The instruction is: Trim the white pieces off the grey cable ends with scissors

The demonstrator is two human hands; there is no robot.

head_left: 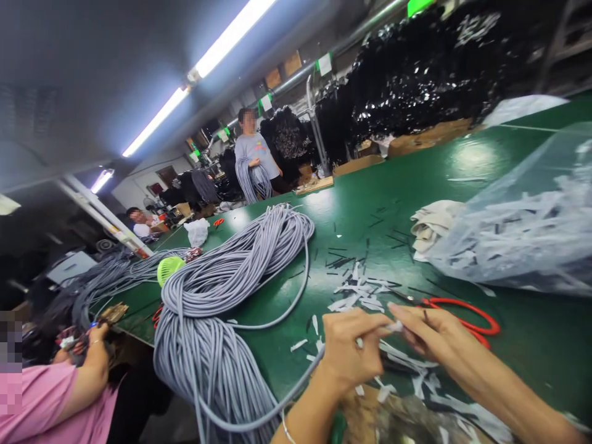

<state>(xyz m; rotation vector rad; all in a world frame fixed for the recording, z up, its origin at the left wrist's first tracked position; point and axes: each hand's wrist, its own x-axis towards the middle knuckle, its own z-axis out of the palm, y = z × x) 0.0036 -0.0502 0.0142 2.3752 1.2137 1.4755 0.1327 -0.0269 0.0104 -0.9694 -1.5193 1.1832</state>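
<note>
The left hand (354, 345) is closed around the grey cable (296, 394) where it runs up from below, seemingly to steady its end; the right hand (428, 327) pinches a small white piece (394, 327) at the fingertips, the two hands almost meeting over the near part of the tabletop (546, 345); what exactly joins piece and cable is hidden by the fingers.

The cable bundle (235, 265) lies toward the left edge, its lower loops apparently draping over the near edge, likely so that slack feeds easily to the left hand; red-handled scissors (432, 301) rest just beyond the right hand, probably for quick reach; white strips (358, 296) are scattered directly ahead, close enough to pick from; a clear bag (518, 228) of similar strips sits toward the right edge, a cloth (432, 225) beside it.

Bare green runs from the scattered strips toward the far edge, and another patch lies right of the right forearm; leftward, the bundle crowds any sweep.
</note>
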